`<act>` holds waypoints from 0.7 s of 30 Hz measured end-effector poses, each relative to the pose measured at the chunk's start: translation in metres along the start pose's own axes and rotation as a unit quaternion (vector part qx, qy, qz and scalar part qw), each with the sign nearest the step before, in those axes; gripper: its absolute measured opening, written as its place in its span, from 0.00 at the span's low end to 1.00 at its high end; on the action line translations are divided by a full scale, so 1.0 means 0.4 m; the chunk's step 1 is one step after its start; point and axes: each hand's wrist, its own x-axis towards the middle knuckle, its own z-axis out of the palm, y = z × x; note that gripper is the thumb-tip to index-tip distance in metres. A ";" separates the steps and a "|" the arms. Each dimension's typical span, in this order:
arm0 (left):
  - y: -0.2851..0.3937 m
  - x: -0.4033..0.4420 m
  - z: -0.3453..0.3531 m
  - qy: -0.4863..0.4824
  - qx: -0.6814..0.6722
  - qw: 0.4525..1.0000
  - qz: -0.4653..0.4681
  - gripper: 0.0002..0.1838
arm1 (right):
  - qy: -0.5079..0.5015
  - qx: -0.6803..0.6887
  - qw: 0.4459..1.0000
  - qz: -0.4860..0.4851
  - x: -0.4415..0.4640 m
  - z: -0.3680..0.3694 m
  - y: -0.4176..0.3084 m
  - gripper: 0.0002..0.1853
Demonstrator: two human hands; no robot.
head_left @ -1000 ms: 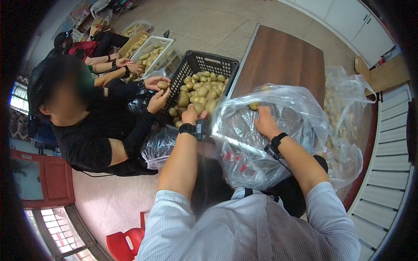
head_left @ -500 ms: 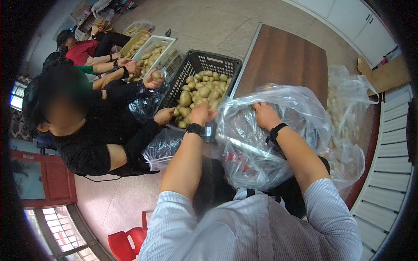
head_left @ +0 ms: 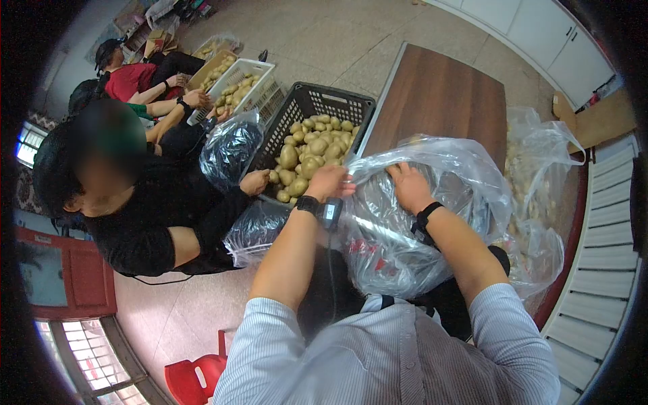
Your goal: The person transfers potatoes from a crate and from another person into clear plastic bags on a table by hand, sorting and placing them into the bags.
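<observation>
A clear plastic bag [head_left: 466, 156] lies wide at its mouth in front of me, over my lap. My left hand [head_left: 329, 181] is at the left edge of the bag's mouth, beside the potatoes [head_left: 316, 145] in a black crate [head_left: 273, 138]. Its fingers are curled and point right; what they hold, if anything, is hidden. My right hand [head_left: 410, 187] rests at the bag's mouth with fingers stretched out and slightly apart on the plastic. Both wrists wear black bands, and a small device [head_left: 331, 210] hangs by the left one.
A co-worker in black [head_left: 148, 216] sits at left, one hand [head_left: 254, 182] at the crate's edge, near a plastic bag [head_left: 233, 148]. Beyond are a white crate [head_left: 266, 67] of potatoes and more people. A brown tabletop [head_left: 439, 94] stands ahead; filled bags [head_left: 540, 162] stand right.
My left hand has moved right, from over the potatoes to the bag's edge. My right hand stays at the bag's mouth, its fingers more spread. The co-worker's raised hand with a potato has gone from sight.
</observation>
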 end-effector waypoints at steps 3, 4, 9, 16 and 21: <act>-0.009 0.015 -0.013 -0.007 0.022 1.000 0.008 0.15 | -0.016 -0.010 1.000 0.014 0.003 -0.005 -0.004 0.21; -0.010 0.019 -0.018 -0.011 0.023 1.000 0.010 0.15 | -0.011 -0.016 1.000 0.024 0.004 0.000 -0.002 0.20; -0.024 0.037 -0.033 -0.018 0.018 1.000 0.000 0.13 | -0.018 -0.017 0.999 0.048 0.013 0.020 0.016 0.16; -0.009 0.016 -0.015 -0.019 0.006 1.000 0.001 0.16 | -0.028 -0.026 0.999 0.023 0.022 0.020 0.004 0.15; -0.014 0.026 -0.020 -0.022 0.008 1.000 0.000 0.17 | -0.025 0.051 0.996 0.061 0.006 0.023 -0.001 0.15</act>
